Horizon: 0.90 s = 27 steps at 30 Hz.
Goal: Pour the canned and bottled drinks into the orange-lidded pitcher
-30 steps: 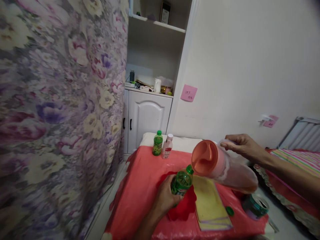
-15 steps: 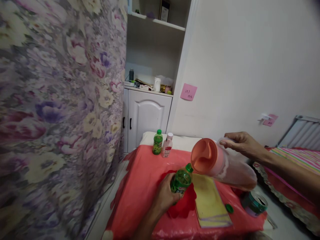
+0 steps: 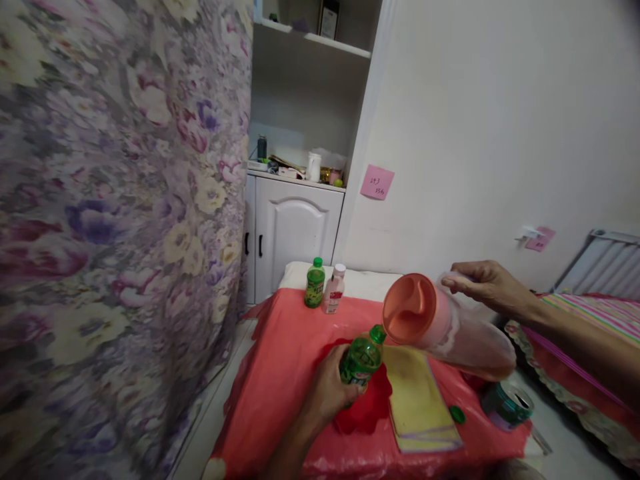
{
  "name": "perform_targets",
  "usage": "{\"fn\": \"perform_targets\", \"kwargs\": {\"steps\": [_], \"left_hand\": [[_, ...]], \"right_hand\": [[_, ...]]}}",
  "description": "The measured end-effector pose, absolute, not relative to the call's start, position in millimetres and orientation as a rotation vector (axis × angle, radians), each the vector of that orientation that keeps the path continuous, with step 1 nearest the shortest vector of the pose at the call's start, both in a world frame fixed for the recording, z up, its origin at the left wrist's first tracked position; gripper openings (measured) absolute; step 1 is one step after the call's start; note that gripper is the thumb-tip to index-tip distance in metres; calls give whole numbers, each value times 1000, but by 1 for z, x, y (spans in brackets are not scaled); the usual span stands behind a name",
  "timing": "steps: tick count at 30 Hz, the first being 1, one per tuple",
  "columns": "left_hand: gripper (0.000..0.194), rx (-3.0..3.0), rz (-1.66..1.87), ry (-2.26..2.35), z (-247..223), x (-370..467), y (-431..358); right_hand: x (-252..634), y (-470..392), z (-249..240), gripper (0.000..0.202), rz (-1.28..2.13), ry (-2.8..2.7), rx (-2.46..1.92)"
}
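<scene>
Above the red dish [image 3: 364, 421], your left hand [image 3: 327, 389] has its fingers wrapped snugly around a green bottle [image 3: 361, 361], which leans right; grip firmly without squeezing its sides. Right of the dish, the clear pitcher [image 3: 470, 341] hangs tilted, its orange mouth close to the bottle's top; whether they touch, you can't tell. Line them up above the dish and tip gently. Farther right of the dish, your right hand [image 3: 483, 285] has its fingers curled on the pitcher's handle; steady the weight there.
</scene>
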State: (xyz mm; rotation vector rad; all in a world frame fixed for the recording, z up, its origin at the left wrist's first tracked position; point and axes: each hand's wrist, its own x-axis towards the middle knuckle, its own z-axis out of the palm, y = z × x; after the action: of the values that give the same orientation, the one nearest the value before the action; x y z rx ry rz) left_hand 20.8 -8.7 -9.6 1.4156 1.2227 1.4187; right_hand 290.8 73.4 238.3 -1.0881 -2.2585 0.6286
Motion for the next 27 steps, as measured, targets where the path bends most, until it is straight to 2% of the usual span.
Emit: {"fn": "perform_targets", "kwargs": {"steps": [27], "left_hand": [[64,1428,1370,1236,-11,19,-7]], "right_hand": [[294,69,249,48,606,-2303,-1084]]}}
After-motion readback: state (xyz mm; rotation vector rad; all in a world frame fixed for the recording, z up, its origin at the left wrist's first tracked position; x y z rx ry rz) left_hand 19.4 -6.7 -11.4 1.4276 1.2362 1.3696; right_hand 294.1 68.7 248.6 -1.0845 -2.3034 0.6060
